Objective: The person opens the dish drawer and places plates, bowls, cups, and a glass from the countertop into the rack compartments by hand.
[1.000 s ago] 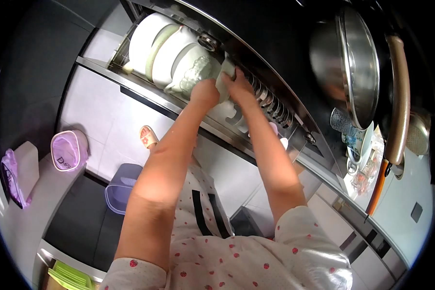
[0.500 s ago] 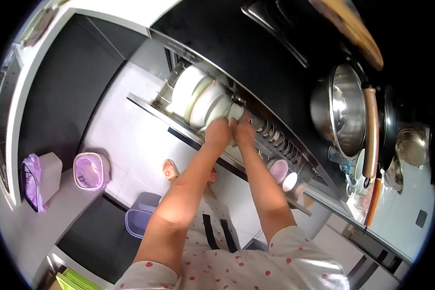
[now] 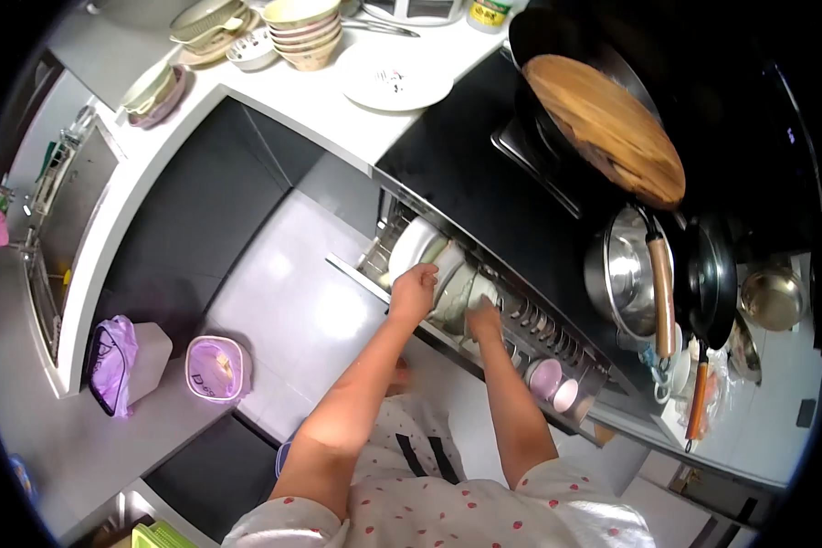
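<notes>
A pulled-out drawer (image 3: 356, 274) below the black cooktop holds upright plates and bowls. My left hand (image 3: 414, 290) is over the plates, its fingers bent near the rim of a white plate (image 3: 411, 245); whether they grip anything is unclear. My right hand (image 3: 484, 320) is beside a pale green bowl (image 3: 457, 297), lower right in the same row, its fingers partly hidden and blurred. Several metal rack slots (image 3: 553, 333) lie to the right of it, with a pink cup (image 3: 545, 378) and a white-pink cup (image 3: 565, 395) at the drawer's near end.
On the white counter (image 3: 338, 119) are stacked bowls (image 3: 303, 36) and a flat plate (image 3: 397, 84). A wooden board (image 3: 612, 128), a steel pot (image 3: 628, 274) and pans stand on the right. Two lined bins (image 3: 217, 369) are at the left, beside a sink (image 3: 73, 210).
The view has swung toward the counter, which now shows with its dishes. My hands, close together before, have moved apart, the left one toward the plates at the drawer's far end.
</notes>
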Available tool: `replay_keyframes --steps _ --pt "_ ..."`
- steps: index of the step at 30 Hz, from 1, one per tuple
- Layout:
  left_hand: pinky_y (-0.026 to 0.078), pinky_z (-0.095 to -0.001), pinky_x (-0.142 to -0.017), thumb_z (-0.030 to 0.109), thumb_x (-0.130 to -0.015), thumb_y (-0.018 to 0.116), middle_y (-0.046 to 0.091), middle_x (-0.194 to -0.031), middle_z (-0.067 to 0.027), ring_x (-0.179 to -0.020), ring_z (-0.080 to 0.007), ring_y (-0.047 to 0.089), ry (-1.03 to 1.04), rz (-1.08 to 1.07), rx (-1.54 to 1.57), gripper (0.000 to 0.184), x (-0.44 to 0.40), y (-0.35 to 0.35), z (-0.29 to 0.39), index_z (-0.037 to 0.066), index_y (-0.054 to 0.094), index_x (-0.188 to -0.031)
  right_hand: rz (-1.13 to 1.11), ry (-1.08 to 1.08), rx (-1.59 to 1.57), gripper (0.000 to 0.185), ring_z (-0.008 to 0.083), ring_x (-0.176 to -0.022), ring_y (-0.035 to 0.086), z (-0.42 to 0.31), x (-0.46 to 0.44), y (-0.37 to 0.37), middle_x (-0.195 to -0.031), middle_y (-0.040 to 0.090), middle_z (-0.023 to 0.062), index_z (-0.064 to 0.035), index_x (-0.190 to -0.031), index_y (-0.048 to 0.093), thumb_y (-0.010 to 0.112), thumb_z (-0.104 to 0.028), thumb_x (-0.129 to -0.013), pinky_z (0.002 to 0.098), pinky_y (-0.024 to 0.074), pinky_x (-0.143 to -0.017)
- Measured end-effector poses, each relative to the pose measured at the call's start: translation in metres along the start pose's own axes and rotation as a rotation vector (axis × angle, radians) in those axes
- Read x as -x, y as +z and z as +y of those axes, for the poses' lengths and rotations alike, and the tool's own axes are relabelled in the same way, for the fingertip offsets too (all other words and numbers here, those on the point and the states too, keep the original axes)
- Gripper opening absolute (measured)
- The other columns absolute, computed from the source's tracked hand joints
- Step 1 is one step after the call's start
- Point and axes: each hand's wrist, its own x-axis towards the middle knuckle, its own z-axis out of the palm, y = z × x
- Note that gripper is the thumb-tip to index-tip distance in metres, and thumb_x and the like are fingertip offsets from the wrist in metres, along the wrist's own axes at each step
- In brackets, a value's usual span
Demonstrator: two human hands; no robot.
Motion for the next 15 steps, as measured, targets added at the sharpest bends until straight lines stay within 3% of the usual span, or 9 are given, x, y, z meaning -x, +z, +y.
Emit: replay_keyframes --steps 2,3,4,6,7,8,10,15 --pt "0.047 -0.0275 -0.068 0.004 -0.083 0.046 0.062 -0.079 -0.0094 -0.071 -0.0158 0.059 -0.014 0.031 0.073 0.02 -0.01 -0.014 0.005 -0.001 0.056 -0.1 0.028 -0.118 -0.019 0.055 0.036 -0.099 0.052 -0.001 0.004 0.0 -0.109 0.053 0.0206 -0.0067 -0.122 0.043 0.057 -0.028 -0.073 0.0404 0.0435 -0.083" --pt "0.047 -0.0265 -0.068 0.005 -0.085 0.045 0.061 -0.079 -0.0081 -0.07 -0.0144 0.058 -0.025 0.049 0.126 0.019 -0.015 -0.023 0.006 -0.001 0.056 -0.099 0.045 -0.243 -0.044 0.045 0.0313 -0.087 0.058 -0.005 0.009 -0.003 -0.097 0.059 0.0181 -0.0047 -0.113 0.05 0.058 -0.026 -0.074 0.0367 0.0482 -0.072" --pt "0.047 -0.0255 -0.068 0.007 -0.087 0.044 0.06 -0.08 -0.0069 -0.069 -0.0129 0.057 -0.035 0.066 0.182 0.019 -0.019 -0.034 0.013 -0.001 0.056 -0.099 0.041 -0.262 -0.054 0.045 0.0313 -0.087 0.058 -0.019 0.016 -0.011 -0.097 0.059 0.0181 -0.0047 -0.113 0.05 0.058 -0.026 -0.074 0.0367 0.0482 -0.072" --pt "0.047 -0.024 -0.067 0.007 -0.087 0.043 0.06 -0.081 -0.0067 -0.069 -0.0123 0.057 -0.044 0.099 0.287 0.018 -0.023 -0.052 0.025 -0.001 0.055 -0.098 -0.163 -0.297 -0.303 0.028 0.0213 -0.074 0.06 -0.043 0.031 -0.025 -0.085 0.061 0.0126 -0.0014 -0.099 0.057 0.057 -0.019 -0.077 0.0297 0.0495 -0.062" --pt "0.047 -0.0237 -0.067 0.008 -0.088 0.043 0.06 -0.081 -0.0068 -0.069 -0.0117 0.057 -0.045 0.148 0.346 0.018 -0.027 -0.06 0.031 -0.001 0.055 -0.098 -0.097 -0.405 -0.589 0.018 0.0234 -0.069 0.062 -0.061 0.042 -0.024 -0.071 0.062 0.0105 -0.0026 -0.084 0.06 0.054 -0.018 -0.078 0.0311 0.0476 -0.061" --pt "0.047 -0.0233 -0.066 0.008 -0.088 0.043 0.06 -0.081 -0.007 -0.068 -0.0111 0.056 -0.042 0.195 0.406 0.018 -0.032 -0.069 0.038 -0.001 0.055 -0.098 -0.219 -0.385 -0.755 0.015 0.0159 -0.064 0.06 -0.077 0.047 -0.03 -0.068 0.06 0.0078 -0.0012 -0.087 0.059 0.054 -0.012 -0.078 0.026 0.0468 -0.056" --pt "0.047 -0.0239 -0.066 0.009 -0.088 0.043 0.06 -0.082 -0.0079 -0.069 -0.0114 0.056 -0.045 0.225 0.5 0.018 -0.038 -0.085 0.056 -0.001 0.055 -0.098 -0.211 -0.542 -0.875 0.016 0.0119 -0.061 0.058 -0.129 0.064 -0.056 -0.069 0.06 0.0064 0.0003 -0.09 0.058 0.054 -0.01 -0.079 0.0239 0.0469 -0.055" --pt "0.046 -0.0243 -0.065 0.014 -0.089 0.041 0.06 -0.086 -0.009 -0.072 -0.0134 0.057 0.022 0.299 0.605 0.022 -0.067 -0.14 0.089 0.0 0.055 -0.1 -0.246 -0.649 -0.913 0.022 0.0115 -0.062 0.058 -0.247 0.076 -0.101 -0.078 0.061 0.0073 -0.0004 -0.1 0.054 0.051 -0.008 -0.08 0.023 0.0451 -0.056"
